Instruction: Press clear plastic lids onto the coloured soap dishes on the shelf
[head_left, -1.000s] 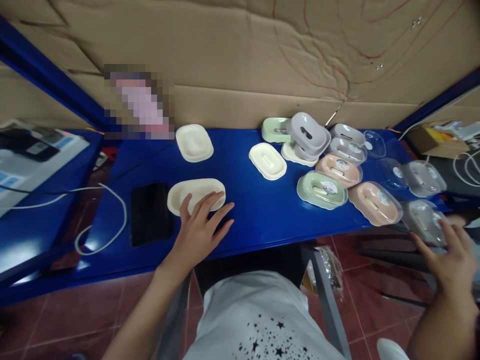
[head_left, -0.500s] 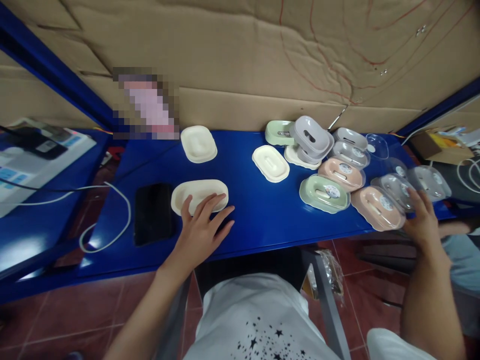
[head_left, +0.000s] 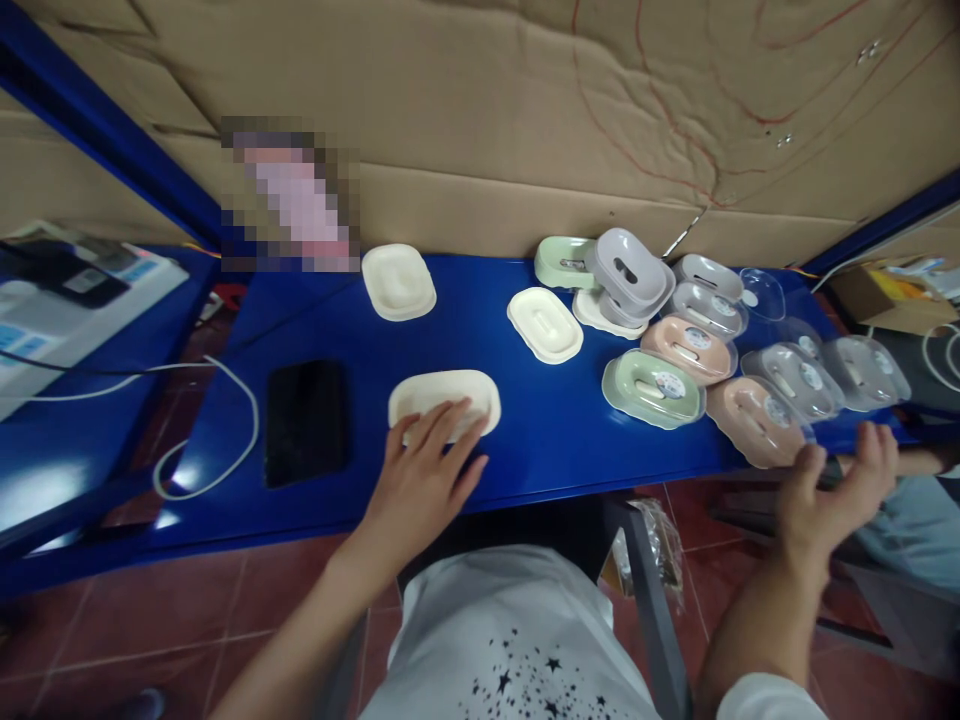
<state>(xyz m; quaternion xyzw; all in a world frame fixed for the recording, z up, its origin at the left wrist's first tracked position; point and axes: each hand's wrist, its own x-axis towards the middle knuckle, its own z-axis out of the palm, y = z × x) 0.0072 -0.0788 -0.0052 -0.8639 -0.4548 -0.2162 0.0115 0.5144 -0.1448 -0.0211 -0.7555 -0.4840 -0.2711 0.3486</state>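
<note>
Blue tabletop: left hand, fingers apart, on cream tray; right hand, spread, near clear-covered peach box.

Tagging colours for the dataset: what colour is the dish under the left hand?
Pale cream dish, partly covered by the left hand; head view.

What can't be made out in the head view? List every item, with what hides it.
All in the head view:
Cream tray floor: partly covered by the left hand.
Print on the label of the front green box: too small.
Patch before the cardboard: pixelated.
Other person's forearm: partly behind the right hand.
</note>
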